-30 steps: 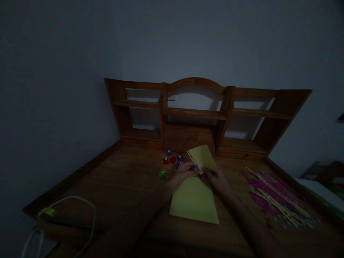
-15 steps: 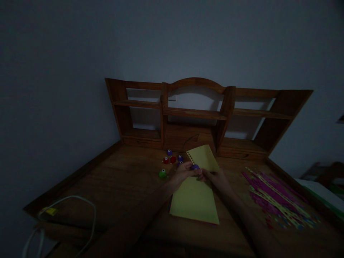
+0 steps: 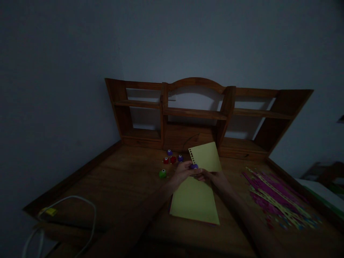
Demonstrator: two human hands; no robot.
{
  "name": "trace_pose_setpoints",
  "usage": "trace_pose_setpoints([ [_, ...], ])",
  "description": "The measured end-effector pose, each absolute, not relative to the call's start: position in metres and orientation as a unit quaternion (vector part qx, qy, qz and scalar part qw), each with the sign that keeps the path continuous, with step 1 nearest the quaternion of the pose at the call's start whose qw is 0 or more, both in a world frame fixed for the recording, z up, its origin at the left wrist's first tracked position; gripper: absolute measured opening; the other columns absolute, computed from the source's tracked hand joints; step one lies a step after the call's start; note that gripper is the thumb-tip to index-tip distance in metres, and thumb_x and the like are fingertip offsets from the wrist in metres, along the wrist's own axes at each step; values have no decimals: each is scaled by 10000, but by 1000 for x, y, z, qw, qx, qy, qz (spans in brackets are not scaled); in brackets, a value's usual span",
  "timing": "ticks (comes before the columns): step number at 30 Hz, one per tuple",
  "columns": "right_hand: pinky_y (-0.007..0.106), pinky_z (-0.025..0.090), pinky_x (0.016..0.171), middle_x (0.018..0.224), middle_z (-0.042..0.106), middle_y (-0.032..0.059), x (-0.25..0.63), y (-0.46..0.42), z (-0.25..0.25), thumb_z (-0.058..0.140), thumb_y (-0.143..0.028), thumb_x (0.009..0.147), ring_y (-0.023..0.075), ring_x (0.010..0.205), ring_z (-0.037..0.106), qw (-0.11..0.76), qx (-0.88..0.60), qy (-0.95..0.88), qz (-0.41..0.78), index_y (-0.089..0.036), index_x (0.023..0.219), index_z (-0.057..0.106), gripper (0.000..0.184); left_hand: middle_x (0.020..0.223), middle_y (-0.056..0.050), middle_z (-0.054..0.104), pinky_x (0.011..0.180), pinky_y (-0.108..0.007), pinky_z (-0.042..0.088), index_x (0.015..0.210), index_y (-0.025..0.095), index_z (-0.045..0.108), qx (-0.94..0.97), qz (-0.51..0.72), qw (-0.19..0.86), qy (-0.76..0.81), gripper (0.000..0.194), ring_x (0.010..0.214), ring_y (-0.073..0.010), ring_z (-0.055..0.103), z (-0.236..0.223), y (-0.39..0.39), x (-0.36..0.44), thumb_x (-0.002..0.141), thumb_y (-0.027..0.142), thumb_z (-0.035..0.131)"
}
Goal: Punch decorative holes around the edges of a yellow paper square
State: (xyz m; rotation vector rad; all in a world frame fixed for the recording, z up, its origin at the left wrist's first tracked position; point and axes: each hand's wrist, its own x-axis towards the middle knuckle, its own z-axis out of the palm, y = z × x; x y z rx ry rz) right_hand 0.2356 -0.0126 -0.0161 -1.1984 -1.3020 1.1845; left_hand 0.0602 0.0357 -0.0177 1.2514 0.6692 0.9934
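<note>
purple punch (image 3: 194,166): pinched in my left hand (image 3: 183,172), seemingly steadied beside the yellow sheet's (image 3: 206,157) holed edge
right hand (image 3: 216,178): my fingers pinch the sheet's near edge
paper stack (image 3: 195,206): flat beneath my hands
side room: wooden desk (image 3: 115,175) runs left past a green punch (image 3: 162,173) to its raised rim (image 3: 80,172); paper strips (image 3: 268,193) rightward

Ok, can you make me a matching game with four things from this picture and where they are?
Things:
1. strips
2. left hand
3. shelf
4. cable

Places:
A. along the back of the desk
B. at the near left of the desk
C. holding a purple toy
D. on the right side of the desk

Right pairs: 1-D, 2-C, 3-A, 4-B
</note>
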Motion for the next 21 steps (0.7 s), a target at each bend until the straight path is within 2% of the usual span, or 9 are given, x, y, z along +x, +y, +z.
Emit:
trace_pose_setpoints([
  [2,385,577,680,798,751,135,237,-12,-17,718,-546,716,281,694,716,505,-501,-524,468,-145,876,729,432,957,-105,704,761,-303,493,945,112,700,544,438,651,297,520,812,-191,643,-19,37,60,508,326,882],
  [7,339,559,612,749,743,146,242,-5,-22,765,-522,671,256,632,699,557,-509,-497,428,-114,770,721,423,937,-109,715,758,-302,500,922,107,705,537,451,648,299,515,792,-192,656,-14,34,59,500,340,884],
  [16,363,567,645,818,748,151,239,-10,-16,774,-468,681,278,680,709,561,-502,-491,438,-110,874,713,411,930,-118,717,758,-300,497,889,109,705,543,462,627,315,476,792,-194,660,-12,35,59,500,318,884],
  [21,337,560,617,835,748,151,236,-14,-12,768,-460,683,272,678,706,563,-507,-492,428,-108,855,709,397,927,-113,716,756,-296,490,902,105,707,547,458,626,315,472,790,-192,655,-12,35,58,516,315,877],
])
